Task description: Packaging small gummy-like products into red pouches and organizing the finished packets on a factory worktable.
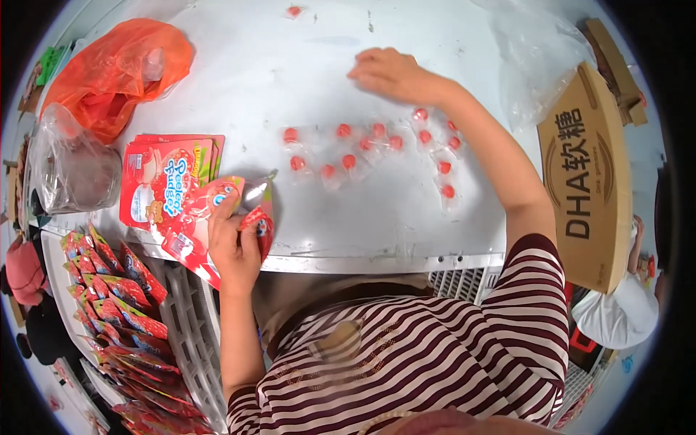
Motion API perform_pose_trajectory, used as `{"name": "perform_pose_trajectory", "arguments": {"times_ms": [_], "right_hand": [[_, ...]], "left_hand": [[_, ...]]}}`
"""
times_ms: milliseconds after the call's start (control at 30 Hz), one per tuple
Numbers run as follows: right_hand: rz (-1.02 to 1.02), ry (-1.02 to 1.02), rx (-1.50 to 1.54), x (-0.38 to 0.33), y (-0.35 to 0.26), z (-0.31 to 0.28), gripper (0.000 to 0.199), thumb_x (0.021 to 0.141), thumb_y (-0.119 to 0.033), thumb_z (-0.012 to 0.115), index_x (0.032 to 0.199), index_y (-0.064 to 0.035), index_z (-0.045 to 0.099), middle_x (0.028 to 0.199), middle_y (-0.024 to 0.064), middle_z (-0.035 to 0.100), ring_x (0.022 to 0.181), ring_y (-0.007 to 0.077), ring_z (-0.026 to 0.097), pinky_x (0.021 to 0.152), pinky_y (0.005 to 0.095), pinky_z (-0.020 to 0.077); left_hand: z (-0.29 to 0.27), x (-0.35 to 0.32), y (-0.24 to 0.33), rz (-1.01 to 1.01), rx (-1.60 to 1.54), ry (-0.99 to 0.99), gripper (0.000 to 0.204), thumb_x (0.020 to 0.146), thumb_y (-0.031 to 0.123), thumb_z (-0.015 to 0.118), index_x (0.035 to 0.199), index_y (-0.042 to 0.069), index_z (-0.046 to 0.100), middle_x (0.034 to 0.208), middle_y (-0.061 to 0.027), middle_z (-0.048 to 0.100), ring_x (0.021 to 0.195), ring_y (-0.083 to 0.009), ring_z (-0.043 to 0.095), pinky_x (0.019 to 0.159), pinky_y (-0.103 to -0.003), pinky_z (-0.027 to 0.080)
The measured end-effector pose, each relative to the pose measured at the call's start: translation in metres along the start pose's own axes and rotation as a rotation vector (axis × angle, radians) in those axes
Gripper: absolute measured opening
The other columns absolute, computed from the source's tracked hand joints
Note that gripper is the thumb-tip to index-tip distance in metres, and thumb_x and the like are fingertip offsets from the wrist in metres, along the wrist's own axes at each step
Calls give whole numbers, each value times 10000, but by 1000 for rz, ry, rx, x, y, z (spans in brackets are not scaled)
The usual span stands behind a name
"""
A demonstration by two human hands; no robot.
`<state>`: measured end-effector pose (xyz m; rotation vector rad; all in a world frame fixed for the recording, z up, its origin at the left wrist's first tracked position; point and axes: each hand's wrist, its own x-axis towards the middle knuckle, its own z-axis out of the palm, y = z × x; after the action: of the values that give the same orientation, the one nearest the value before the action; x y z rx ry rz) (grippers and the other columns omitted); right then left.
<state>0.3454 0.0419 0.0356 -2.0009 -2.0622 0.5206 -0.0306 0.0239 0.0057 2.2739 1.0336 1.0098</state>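
Far on the left, below the edge of the white tabletop [304, 217], a long row of filled red foil pouches [116, 304] stands packed in a white tray [181, 319]. That many look done already. Up on the tabletop sit a clear plastic bag with something dark inside [72, 170] and a crumpled orange plastic bag [116, 69]. Next to them lies a flat stack of red printed pouches [167, 181], which look empty, so I think there is more filling to do.

The left hand [232, 243] is closed around one open red pouch [225, 217]. It holds the pouch at the near edge of the tabletop, with the mouth of the pouch tipped up and to the right.

In the middle of the tabletop lie many small red round candies in clear wrappers [370, 148], spread out in a loose bunch. They are well apart from the pouch and not yet inside it. One more red candy [293, 11] lies alone at the far edge.

The right hand [391, 72] reaches out past the candies, palm down. Its fingers are curled low on the tabletop, just beyond the bunch. I cannot tell if it has a candy under it.

On the right are a big clear plastic sheet [536, 65] and a brown cardboard box [587, 181] tipped on its side. Another person in white [616, 312] is beside the box.
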Motion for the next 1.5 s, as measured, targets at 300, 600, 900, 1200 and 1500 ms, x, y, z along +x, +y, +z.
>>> {"name": "perform_pose_trajectory", "arguments": {"times_ms": [300, 600, 900, 1200, 1500], "right_hand": [[175, 470, 533, -168, 19, -8, 431, 832, -259, 543, 1235, -108, 519, 1315, 114, 447, 1233, 270, 388, 1041, 377, 270], [131, 293, -131, -206, -16, 47, 1182, 469, -582, 751, 1415, -123, 212, 1484, 130, 145, 1361, 366, 102, 1090, 517, 72], [-27, 175, -155, -105, -23, 32, 883, 556, -337, 788, 1339, -271, 384, 1462, 69, 215, 1347, 347, 133, 1078, 520, 100], [-186, 511, -194, -89, -27, 53, 190, 719, -232, 709, 861, -136, 627, 964, 0, 569, 848, 226, 481, 722, 346, 398], [56, 703, 314, -99, -36, 48, 87, 786, -166, 655, 741, -98, 624, 753, 10, 576, 658, 141, 508, 592, 268, 432]], "left_hand": [[3, 0, 2, 27, 31, 18, 99, 770, 26, 631, 768, -32, 551, 1140, -184, 581, 1000, -316, 552, 873, -369, 422], [5, -3, -7, 37, 33, 31, 120, 804, 43, 623, 879, -38, 578, 1107, -183, 585, 912, -243, 581, 785, -310, 450], [6, -4, -6, 14, 24, 23, 107, 768, 38, 644, 796, -29, 566, 1152, -183, 578, 1005, -304, 556, 872, -353, 425], [-3, 0, -8, -107, -240, -67, 183, 741, 60, 686, 911, 13, 637, 1252, -226, 502, 1129, -306, 519, 909, -336, 415], [-7, 18, 34, 108, -57, -24, 157, 700, 84, 723, 771, 7, 605, 1240, -174, 531, 1134, -342, 499, 953, -400, 383]]}}
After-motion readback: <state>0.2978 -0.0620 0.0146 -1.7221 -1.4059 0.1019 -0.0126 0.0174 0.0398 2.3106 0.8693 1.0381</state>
